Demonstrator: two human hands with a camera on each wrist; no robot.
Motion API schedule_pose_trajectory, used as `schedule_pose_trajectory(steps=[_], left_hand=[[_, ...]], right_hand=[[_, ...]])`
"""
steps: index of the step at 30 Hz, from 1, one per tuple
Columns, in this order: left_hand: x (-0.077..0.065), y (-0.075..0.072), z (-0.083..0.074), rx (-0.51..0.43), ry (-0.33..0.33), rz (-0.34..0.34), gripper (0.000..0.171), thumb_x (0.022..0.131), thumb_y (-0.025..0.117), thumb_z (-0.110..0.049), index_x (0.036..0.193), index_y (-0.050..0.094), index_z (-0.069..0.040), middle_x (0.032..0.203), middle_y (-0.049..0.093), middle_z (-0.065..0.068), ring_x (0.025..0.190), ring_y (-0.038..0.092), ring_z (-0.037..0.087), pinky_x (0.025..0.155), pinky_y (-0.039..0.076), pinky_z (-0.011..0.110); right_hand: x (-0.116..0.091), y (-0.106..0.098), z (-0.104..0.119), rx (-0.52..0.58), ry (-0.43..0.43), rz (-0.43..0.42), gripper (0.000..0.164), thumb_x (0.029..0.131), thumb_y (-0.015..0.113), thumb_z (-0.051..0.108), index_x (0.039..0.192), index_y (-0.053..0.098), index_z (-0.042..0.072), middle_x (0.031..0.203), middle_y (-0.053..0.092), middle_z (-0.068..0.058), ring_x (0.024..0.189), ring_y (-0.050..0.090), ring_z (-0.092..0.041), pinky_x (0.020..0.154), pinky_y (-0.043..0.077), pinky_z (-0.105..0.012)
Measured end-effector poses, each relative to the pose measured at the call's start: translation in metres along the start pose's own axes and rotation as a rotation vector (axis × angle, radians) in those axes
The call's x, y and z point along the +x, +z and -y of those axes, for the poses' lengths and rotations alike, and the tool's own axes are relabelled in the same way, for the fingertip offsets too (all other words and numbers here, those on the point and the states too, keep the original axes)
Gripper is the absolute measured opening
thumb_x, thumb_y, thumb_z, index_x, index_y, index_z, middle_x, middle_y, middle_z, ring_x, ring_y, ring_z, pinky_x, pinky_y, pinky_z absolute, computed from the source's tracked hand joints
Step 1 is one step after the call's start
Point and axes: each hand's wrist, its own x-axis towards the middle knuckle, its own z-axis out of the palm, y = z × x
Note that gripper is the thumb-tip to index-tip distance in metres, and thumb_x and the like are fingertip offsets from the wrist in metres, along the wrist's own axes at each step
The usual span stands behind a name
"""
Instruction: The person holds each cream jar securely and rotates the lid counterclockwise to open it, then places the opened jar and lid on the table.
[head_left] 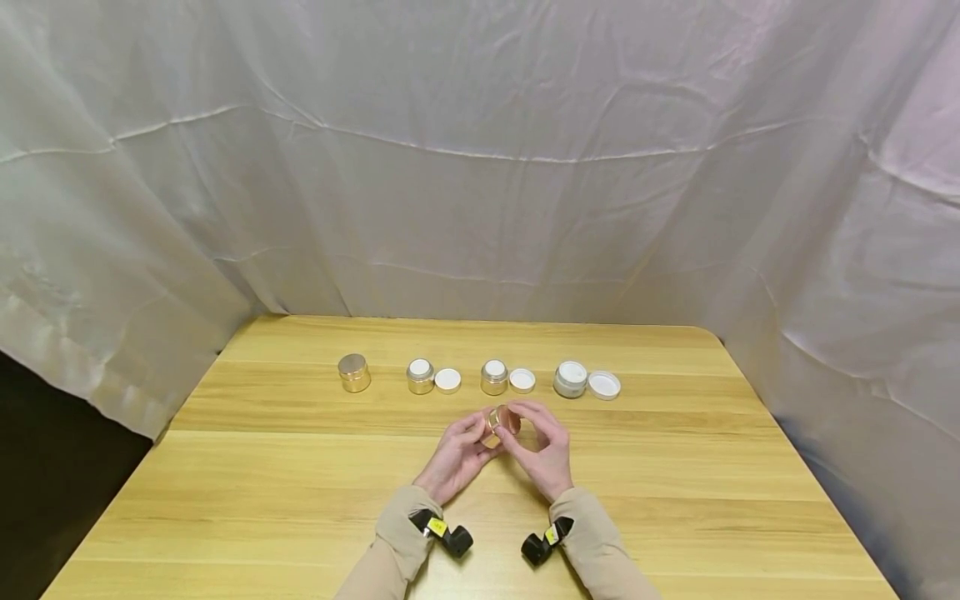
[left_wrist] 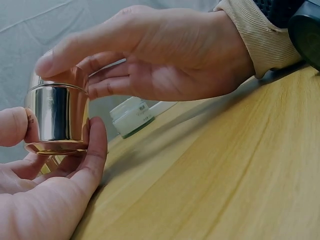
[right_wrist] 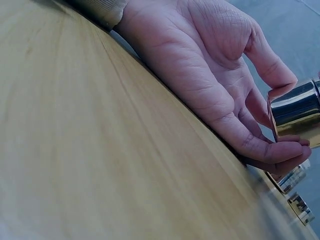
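Observation:
Both hands hold a shiny gold cosmetic jar [head_left: 491, 438] over the table, near its middle. My left hand [head_left: 452, 457] grips the lower body of the jar, thumb on one side and fingers on the other. From the right, my right hand [head_left: 547, 452] pinches the upper part, its thumb and fingers around the coppery lid [head_left: 512, 418]. A seam between lid and body shows in the left wrist view, where the mirror-like jar [left_wrist: 57, 117] stands nearly upright. In the right wrist view, the left fingers cup the jar's base [right_wrist: 295, 112].
Behind the hands runs a row: a lidded gold jar [head_left: 354, 375], two open gold jars [head_left: 420, 382] [head_left: 494, 382] and an open greyish jar [head_left: 571, 383]. Beside each open jar lies its white-lined lid [head_left: 447, 382] [head_left: 522, 382] [head_left: 604, 385]. Grey curtains [head_left: 480, 208] enclose the wooden table [head_left: 262, 492].

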Motion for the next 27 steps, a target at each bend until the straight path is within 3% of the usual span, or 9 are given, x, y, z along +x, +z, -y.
schedule_pose_trajectory(steps=[3, 6, 13, 16, 21, 27], left_hand=[[0.000, 0.000, 0.000, -0.004, 0.005, -0.001, 0.053, 0.108, 0.039, -0.013, 0.151, 0.022, 0.013, 0.118, 0.064, -0.005, 0.112, 0.064, 0.009, 0.109, 0.052, 0.031], [0.000, 0.000, 0.001, -0.005, 0.018, 0.018, 0.055, 0.108, 0.039, -0.013, 0.152, 0.019, 0.013, 0.121, 0.062, -0.003, 0.115, 0.063, 0.010, 0.110, 0.052, 0.032], [0.001, -0.001, 0.001, -0.037, 0.024, 0.012, 0.054, 0.108, 0.038, -0.013, 0.152, 0.020, 0.013, 0.127, 0.060, 0.001, 0.118, 0.062, 0.011, 0.110, 0.052, 0.030], [0.001, 0.001, 0.000, -0.065, 0.025, 0.005, 0.051, 0.109, 0.034, -0.012, 0.153, 0.021, 0.012, 0.130, 0.058, 0.001, 0.118, 0.062, 0.011, 0.108, 0.052, 0.027], [-0.001, 0.003, -0.001, -0.115, 0.037, 0.000, 0.051, 0.109, 0.033, -0.011, 0.153, 0.019, 0.011, 0.130, 0.059, 0.001, 0.119, 0.061, 0.011, 0.108, 0.052, 0.026], [-0.002, 0.004, -0.002, -0.124, 0.046, -0.003, 0.049, 0.109, 0.034, -0.011, 0.152, 0.024, 0.010, 0.127, 0.061, 0.000, 0.118, 0.061, 0.011, 0.107, 0.052, 0.027]], right_hand=[[0.000, 0.000, 0.000, 0.033, -0.025, 0.024, 0.044, 0.074, 0.072, -0.025, 0.116, 0.064, -0.015, 0.119, 0.065, -0.028, 0.119, 0.063, -0.019, 0.111, 0.049, -0.023], [0.000, 0.001, 0.002, 0.003, -0.024, 0.003, 0.045, 0.073, 0.073, -0.023, 0.116, 0.063, -0.016, 0.123, 0.066, -0.017, 0.117, 0.063, -0.019, 0.110, 0.050, -0.022], [0.007, 0.006, 0.018, -0.140, 0.003, -0.033, 0.046, 0.066, 0.080, -0.022, 0.108, 0.063, -0.019, 0.105, 0.063, -0.035, 0.092, 0.060, -0.037, 0.090, 0.058, -0.024], [0.012, 0.008, 0.030, -0.208, 0.025, -0.011, 0.044, 0.065, 0.082, -0.019, 0.106, 0.065, -0.018, 0.105, 0.064, -0.035, 0.090, 0.061, -0.040, 0.088, 0.059, -0.026], [0.015, 0.008, 0.031, -0.250, 0.043, 0.040, 0.042, 0.068, 0.082, -0.016, 0.107, 0.067, -0.014, 0.111, 0.066, -0.033, 0.101, 0.064, -0.036, 0.099, 0.056, -0.019], [0.018, 0.000, 0.022, -0.174, 0.067, 0.165, 0.047, 0.074, 0.078, -0.016, 0.118, 0.066, -0.009, 0.125, 0.063, -0.031, 0.119, 0.061, -0.032, 0.113, 0.044, -0.014]])
